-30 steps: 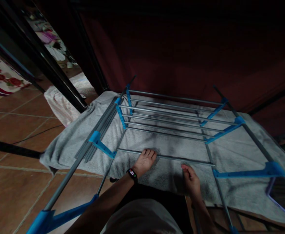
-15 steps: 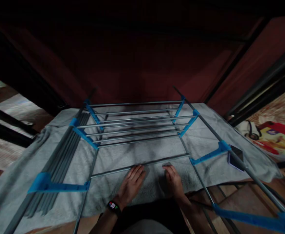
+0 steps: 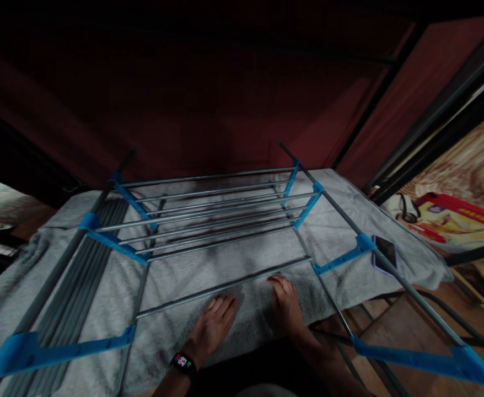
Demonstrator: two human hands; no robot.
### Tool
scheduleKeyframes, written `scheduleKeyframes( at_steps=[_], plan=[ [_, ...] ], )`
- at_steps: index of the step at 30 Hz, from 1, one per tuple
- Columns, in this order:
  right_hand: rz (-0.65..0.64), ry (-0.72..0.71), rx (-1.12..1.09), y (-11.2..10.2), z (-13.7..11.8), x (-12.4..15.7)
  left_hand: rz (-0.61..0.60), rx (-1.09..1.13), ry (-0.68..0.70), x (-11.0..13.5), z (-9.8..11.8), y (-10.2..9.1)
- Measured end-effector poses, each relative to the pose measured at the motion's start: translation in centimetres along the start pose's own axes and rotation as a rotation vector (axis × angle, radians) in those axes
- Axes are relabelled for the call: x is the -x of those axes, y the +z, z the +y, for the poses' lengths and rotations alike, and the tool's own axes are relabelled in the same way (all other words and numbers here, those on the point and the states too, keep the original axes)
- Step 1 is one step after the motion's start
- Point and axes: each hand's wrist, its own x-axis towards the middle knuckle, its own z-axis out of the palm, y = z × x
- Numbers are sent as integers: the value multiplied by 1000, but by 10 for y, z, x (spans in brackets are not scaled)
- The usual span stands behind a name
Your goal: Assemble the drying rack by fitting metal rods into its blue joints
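Note:
A grey metal rack frame (image 3: 209, 207) with blue plastic joints lies flat on a grey towel (image 3: 242, 259). My left hand (image 3: 211, 326), with a dark wristband, rests palm down on the towel, fingers stretched out just below the nearest loose rod (image 3: 225, 286). My right hand (image 3: 285, 309) also lies flat on the towel, its fingertips close to the same rod. Neither hand holds anything.
A bundle of loose grey rods (image 3: 76, 286) lies on the towel at the left. A phone (image 3: 385, 251) sits on the towel at the right. A picture box (image 3: 444, 220) is on the floor at the far right. A dark red wall stands behind.
The view has swung from left to right. My left hand has slid back a little from the rod; my right hand moved up next to it, flat on the towel.

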Motion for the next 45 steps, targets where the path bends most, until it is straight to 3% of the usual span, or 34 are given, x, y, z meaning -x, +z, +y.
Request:
scheduleKeyframes(
  at_steps=[9,27,45],
  plan=[
    [-57,-16,43,-6,-5,0,-53,-46,-62,-2,3,-1],
    [-17,-42,65,-8,-10,-4,-79,-132,-55,-8,10,-15],
    [-9,1,62,-6,-14,-4,-83,-225,-71,-7,10,-15]
  ],
)
